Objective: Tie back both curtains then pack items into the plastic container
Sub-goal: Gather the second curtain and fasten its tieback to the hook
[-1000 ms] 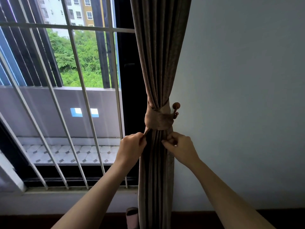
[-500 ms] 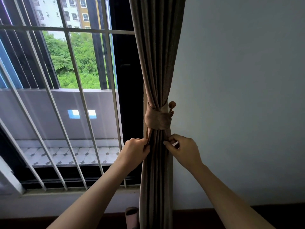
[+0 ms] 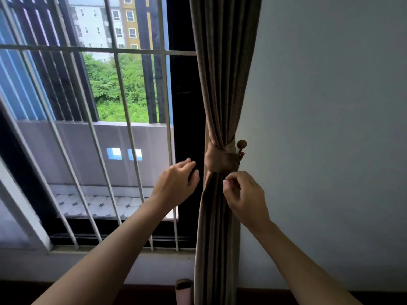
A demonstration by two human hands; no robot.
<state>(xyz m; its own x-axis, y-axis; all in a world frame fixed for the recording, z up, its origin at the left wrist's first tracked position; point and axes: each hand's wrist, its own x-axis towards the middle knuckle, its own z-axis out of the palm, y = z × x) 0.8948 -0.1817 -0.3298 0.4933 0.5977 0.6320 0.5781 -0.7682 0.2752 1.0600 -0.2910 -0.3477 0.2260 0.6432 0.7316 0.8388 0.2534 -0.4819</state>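
Left hand has let go of the one brown pleated fabric curtain, fingers loose, mid-frame; right hand curls under its one brown cloth tieback, grasp unclear.

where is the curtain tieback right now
In the head view, the tieback is wrapped around the gathered curtain right of centre, just above the right hand, beside the wooden knob on the wall side.
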